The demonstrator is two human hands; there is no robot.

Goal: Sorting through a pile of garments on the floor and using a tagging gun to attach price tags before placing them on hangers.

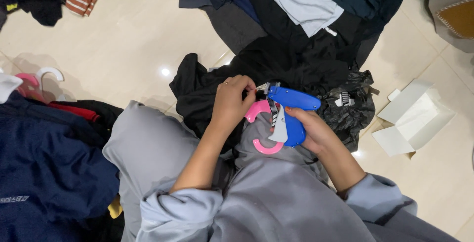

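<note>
Blue tagging gun (291,104) (right hand (310,127)) — black garment (197,91)

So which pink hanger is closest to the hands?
The pink hanger lying on the lap beside the blue tagging gun; the other pink hanger lies far left on the floor.

A clothing stockroom or shop back room, worked at floor level on glossy cream floor tiles (133,29). Heaped dark garments (296,49), a navy garment pile (44,158), plastic hangers (34,81), a blue tagging gun (291,108) and an opened white carton (412,118) indicate garment handling.
</note>
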